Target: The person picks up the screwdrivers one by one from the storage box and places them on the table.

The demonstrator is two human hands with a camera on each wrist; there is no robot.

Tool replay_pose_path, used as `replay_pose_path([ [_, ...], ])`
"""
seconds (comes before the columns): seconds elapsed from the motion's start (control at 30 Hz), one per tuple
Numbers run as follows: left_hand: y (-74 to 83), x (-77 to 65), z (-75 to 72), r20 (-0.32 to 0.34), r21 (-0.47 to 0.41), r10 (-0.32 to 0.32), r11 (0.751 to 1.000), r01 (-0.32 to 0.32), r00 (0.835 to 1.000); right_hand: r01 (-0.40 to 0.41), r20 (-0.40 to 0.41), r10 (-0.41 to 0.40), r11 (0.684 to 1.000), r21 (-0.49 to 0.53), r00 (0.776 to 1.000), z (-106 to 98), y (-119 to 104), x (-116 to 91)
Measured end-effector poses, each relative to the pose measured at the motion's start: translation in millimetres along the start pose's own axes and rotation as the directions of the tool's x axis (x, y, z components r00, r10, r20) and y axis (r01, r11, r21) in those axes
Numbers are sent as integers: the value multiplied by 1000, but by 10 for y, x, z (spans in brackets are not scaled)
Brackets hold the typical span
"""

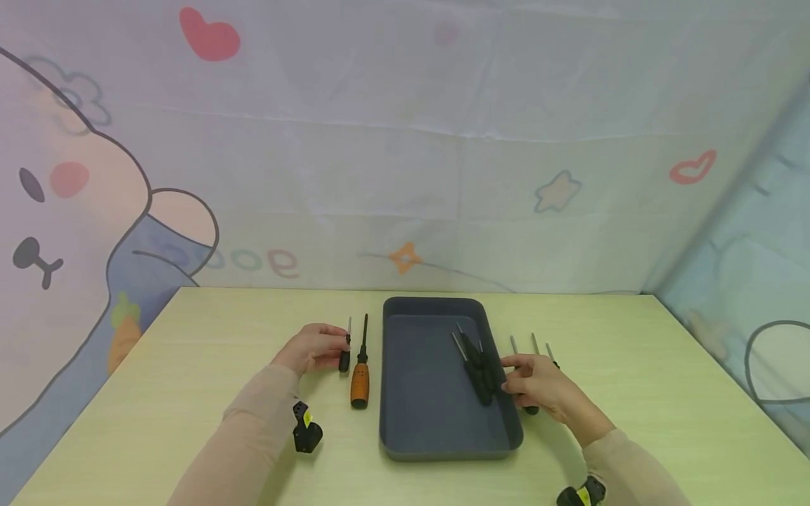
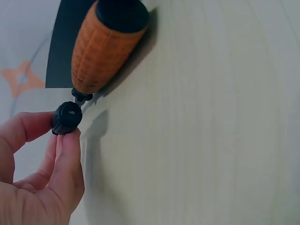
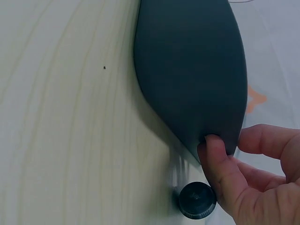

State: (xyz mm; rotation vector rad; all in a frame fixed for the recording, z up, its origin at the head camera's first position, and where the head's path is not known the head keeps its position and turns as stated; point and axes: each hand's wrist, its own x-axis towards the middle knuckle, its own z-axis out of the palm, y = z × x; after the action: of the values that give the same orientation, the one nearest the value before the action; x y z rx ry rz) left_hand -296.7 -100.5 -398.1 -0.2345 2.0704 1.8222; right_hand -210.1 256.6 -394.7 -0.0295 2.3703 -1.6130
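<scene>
The dark-grey rectangular tray holds three black-handled screwdrivers near its right edge, which your right hand touches, grip unclear; beyond its left edge your left hand pinches a small black screwdriver.

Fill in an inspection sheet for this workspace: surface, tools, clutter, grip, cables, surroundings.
Surface: pale wood-grain table.
Tools: grey tray with three dark-handled screwdrivers inside; orange screwdriver lying left of it; three metal shafts to its right, handles partly hidden.
Clutter: nothing seen, apart from a dark speck on the table.
Grip: left hand pinches a small black-handled screwdriver; right hand holds the tray's right edge.
Cables: nothing seen.
Surroundings: cartoon-printed cloth behind the table.
</scene>
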Motion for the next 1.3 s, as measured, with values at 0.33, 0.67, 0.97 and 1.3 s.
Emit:
replay_pose_path([
  [0.33,-23,16,35,-10,77,20,997,-20,1000,1,1,-1,1000,1,1000,5,-7,13],
  [0.67,-25,19,61,-44,162,11,987,-4,999,4,1,-4,1000,-1,1000,4,-9,9],
  [0.97,-19,-37,66,-45,172,45,984,-37,998,1,0,-1,1000,0,1000,5,-11,-2],
  [1.3,-19,-58,65,-49,215,47,976,-35,998,0,11,-1,1000,12,1000,-2,-5,-11],
])
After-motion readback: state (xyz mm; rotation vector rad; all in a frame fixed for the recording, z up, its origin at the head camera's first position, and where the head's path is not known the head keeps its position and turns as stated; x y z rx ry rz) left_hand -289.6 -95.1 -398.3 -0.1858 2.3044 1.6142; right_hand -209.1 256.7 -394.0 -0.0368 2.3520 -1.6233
